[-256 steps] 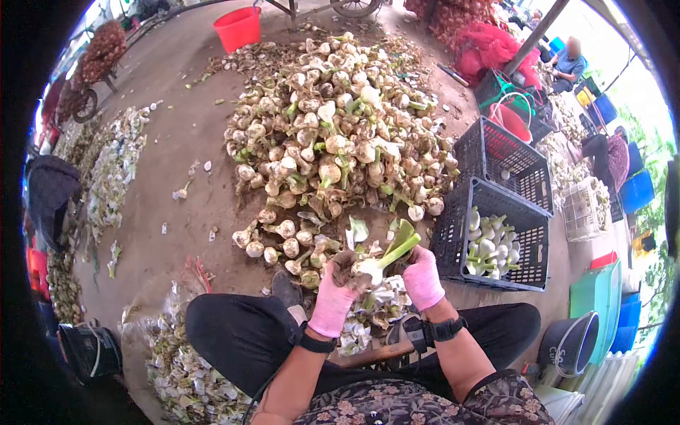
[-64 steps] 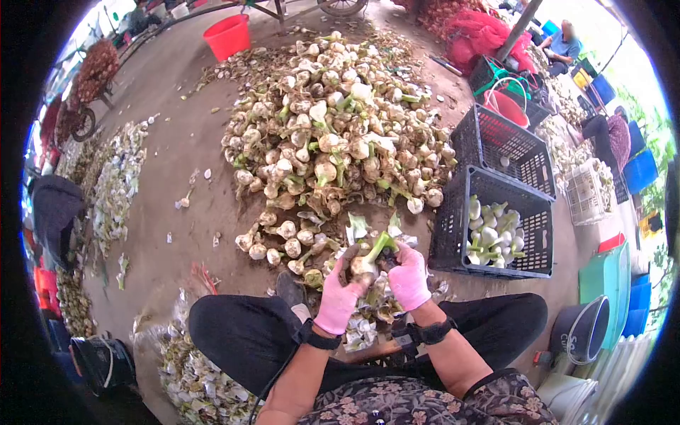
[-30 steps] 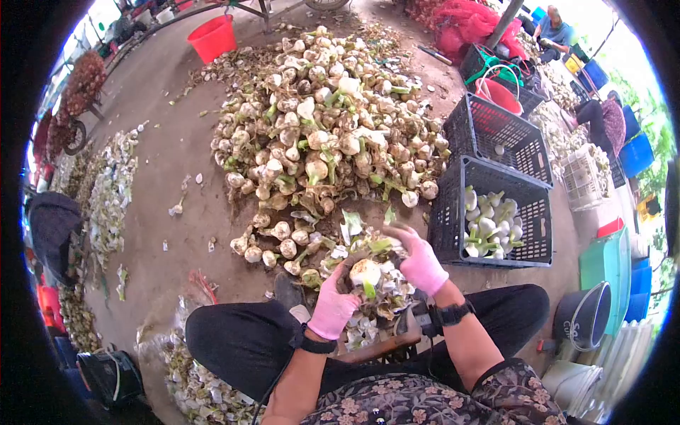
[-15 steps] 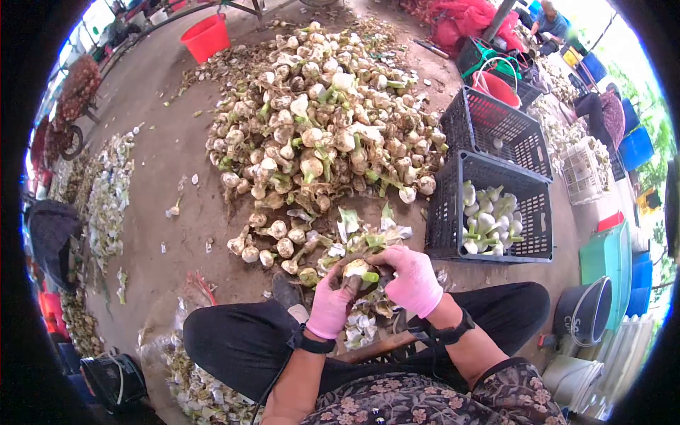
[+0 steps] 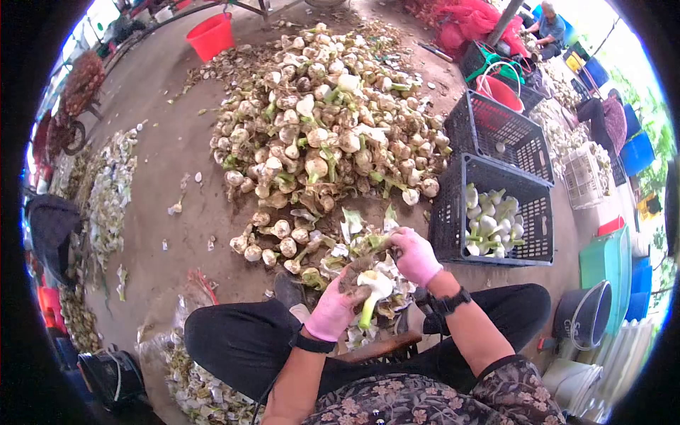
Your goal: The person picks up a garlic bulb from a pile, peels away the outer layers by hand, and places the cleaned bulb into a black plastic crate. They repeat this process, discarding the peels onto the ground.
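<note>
left hand (image 5: pixel 334 306): 1 bulb (image 5: pixel 375 283) | right hand (image 5: pixel 416 258): near it | 2 nearest crates (image 5: pixel 453 212)

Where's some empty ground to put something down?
Bare ground lies between the big garlic pile and the peelings strip at far left, with a few scraps. It's crowded around the left hand and right hand, where loose skins lie.

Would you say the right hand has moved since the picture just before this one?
Yes, the right hand has moved forward, judged against the nearer black crate.
</note>
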A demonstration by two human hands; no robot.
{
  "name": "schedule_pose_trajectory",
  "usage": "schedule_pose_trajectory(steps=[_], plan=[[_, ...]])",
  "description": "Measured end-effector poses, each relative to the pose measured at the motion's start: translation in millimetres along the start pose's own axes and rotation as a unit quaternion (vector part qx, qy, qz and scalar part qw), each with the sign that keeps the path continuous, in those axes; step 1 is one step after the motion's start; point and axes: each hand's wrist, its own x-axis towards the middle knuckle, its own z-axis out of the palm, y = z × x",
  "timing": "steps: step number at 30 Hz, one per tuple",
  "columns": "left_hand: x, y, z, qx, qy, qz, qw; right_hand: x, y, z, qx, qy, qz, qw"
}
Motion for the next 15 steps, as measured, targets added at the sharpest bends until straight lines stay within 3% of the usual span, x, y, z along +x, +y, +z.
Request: schedule_pose_trajectory(steps=[1,3,5,6,7,9,12,15], plan=[[0.3,-1.3,-1.7,0.004,-0.017,0.029,0.999,-1.4,-1.5,-0.9,0.046,0.022,-0.032,0.998],[-0.6,-0.2,-0.7,0.068,0.038,0.034,0.996,-12.5,-13.6,-15.4,0.097,0.010,-0.039,0.994],[6.5,-11.3,-13.8,0.129,0.056,0.060,0.988,-18.4,-34.6,-35.7,0.289,-0.063,0.025,0.955],[7.4,-9.0,-11.6,0.130,0.053,0.058,0.988,-22.9,-43.9,-39.1,0.315,-0.050,0.028,0.947],[7.0,-4.9,-7.6,0.167,0.062,0.058,0.982,-23.9,-46.4,-41.5,0.316,-0.049,0.030,0.947],[5.7,-2.5,-2.1,0.204,0.070,0.058,0.975,-24.6,-48.8,-45.5,0.161,-0.080,-0.034,0.983],[3.5,-1.9,0.5,0.187,0.092,0.055,0.977,-25.0,-51.7,-47.4,0.115,-0.091,-0.047,0.988],[1.1,1.1,1.3,0.254,0.085,0.070,0.961,-25.1,-58.8,-49.4,0.042,-0.110,-0.064,0.991]])
